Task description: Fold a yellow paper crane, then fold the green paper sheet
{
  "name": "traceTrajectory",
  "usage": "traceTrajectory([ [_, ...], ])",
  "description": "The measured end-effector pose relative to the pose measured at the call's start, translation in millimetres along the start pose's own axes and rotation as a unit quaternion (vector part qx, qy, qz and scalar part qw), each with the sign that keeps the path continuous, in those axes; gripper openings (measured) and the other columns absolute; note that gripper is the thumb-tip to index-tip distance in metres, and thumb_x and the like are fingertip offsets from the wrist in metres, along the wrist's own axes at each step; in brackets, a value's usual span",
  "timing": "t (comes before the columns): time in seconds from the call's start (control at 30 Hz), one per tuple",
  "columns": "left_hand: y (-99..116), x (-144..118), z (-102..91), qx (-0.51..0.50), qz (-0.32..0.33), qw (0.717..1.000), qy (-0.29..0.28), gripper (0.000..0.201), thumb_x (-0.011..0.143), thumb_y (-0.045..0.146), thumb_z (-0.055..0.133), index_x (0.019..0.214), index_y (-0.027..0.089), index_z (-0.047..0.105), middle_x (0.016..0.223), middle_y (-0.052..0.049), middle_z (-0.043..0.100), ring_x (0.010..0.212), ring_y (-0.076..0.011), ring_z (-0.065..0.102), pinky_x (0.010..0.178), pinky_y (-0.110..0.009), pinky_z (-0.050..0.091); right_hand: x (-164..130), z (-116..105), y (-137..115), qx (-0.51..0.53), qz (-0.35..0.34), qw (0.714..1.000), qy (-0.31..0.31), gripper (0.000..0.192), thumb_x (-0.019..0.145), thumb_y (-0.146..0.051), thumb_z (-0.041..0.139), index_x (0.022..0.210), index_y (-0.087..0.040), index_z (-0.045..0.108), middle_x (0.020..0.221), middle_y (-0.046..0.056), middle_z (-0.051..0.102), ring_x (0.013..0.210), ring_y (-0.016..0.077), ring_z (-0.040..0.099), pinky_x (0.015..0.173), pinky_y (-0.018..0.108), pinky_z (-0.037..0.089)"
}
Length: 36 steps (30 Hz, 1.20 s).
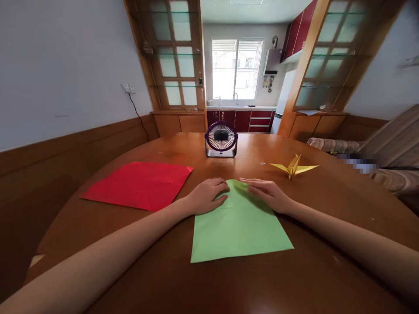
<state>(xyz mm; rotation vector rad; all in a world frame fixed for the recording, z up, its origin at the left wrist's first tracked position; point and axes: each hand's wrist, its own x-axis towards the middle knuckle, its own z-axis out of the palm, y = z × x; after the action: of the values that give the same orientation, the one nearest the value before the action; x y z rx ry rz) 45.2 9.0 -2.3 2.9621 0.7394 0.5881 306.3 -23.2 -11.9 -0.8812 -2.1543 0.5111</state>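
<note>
Where the round wooden table (229, 288) fills the lower view, a flat red sheet of paper (139, 184) is seen at about ten o'clock from the hands, well apart from the green sheet. The left hand (207, 196) is laid palm down on the far left corner of the green sheet of paper (240, 226), fingers loosely curled and pressing on the paper rather than gripping it. The green sheet is spread on the table at the centre, its near edge toward six o'clock, and its far edge appears to be folded over beneath the two hands. The right hand (266, 194) is rested flat on the far right part of the same sheet, fingers extended toward the left hand, nothing grasped. A small purple desk fan (221, 139) is stood upright at twelve o'clock, beyond the hands. A folded yellow paper crane (293, 167) is set at about two o'clock, near the right hand but apart from it.
</note>
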Motion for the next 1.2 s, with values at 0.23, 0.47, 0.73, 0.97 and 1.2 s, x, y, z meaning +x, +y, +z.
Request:
traceTrajectory([
  [0.23,-1.4,-0.2,3.4,0.023,-0.019,0.999,0.013,0.024,0.093,0.027,0.046,0.109,0.016,0.059,0.11,-0.01,0.062,0.103,-0.0227,0.059,0.092,-0.038,0.047,-2.8,0.8,-6.3,-0.079,-0.066,0.991,-0.081,0.043,0.099,-0.032,0.041,0.142,-0.026,0.044,0.143,0.005,0.048,0.133,0.0216,0.046,0.11,0.045,0.042],
  [0.47,-1.0,0.0,3.2,0.026,-0.015,0.999,0.026,0.023,0.093,0.028,0.046,0.108,0.016,0.06,0.115,-0.01,0.061,0.108,-0.0233,0.058,0.094,-0.04,0.047,-2.6,2.0,-11.7,-0.141,-0.098,0.977,-0.127,0.044,0.1,-0.029,0.039,0.143,-0.02,0.042,0.145,0.009,0.046,0.134,0.0217,0.044,0.11,0.043,0.042],
  [0.73,-0.4,-1.2,2.5,0.028,-0.006,0.999,0.031,0.022,0.093,0.026,0.047,0.108,0.016,0.06,0.14,-0.013,0.049,0.128,-0.0251,0.047,0.104,-0.043,0.041,-3.8,5.3,-11.4,-0.188,-0.119,0.966,-0.132,0.043,0.099,-0.028,0.041,0.14,-0.017,0.046,0.144,0.011,0.047,0.133,0.0222,0.045,0.11,0.043,0.042],
  [0.97,0.3,0.0,2.4,0.005,0.025,1.0,0.014,0.029,0.095,0.023,0.041,0.122,0.018,0.052,0.14,-0.01,0.051,0.131,-0.022,0.045,0.109,-0.044,0.036,-3.6,6.1,-13.8,-0.211,-0.119,0.961,-0.136,0.043,0.099,-0.029,0.039,0.139,-0.015,0.048,0.142,0.012,0.049,0.133,0.0222,0.045,0.111,0.043,0.041],
  [1.2,-0.3,1.0,3.5,0.002,0.001,1.0,-0.003,0.033,0.094,0.024,0.042,0.125,0.016,0.051,0.137,-0.011,0.054,0.128,-0.0228,0.049,0.109,-0.043,0.037,-4.1,6.0,-16.8,-0.202,-0.13,0.961,-0.134,0.043,0.098,-0.03,0.041,0.138,-0.014,0.049,0.141,0.013,0.05,0.132,0.0227,0.046,0.111,0.043,0.042],
])
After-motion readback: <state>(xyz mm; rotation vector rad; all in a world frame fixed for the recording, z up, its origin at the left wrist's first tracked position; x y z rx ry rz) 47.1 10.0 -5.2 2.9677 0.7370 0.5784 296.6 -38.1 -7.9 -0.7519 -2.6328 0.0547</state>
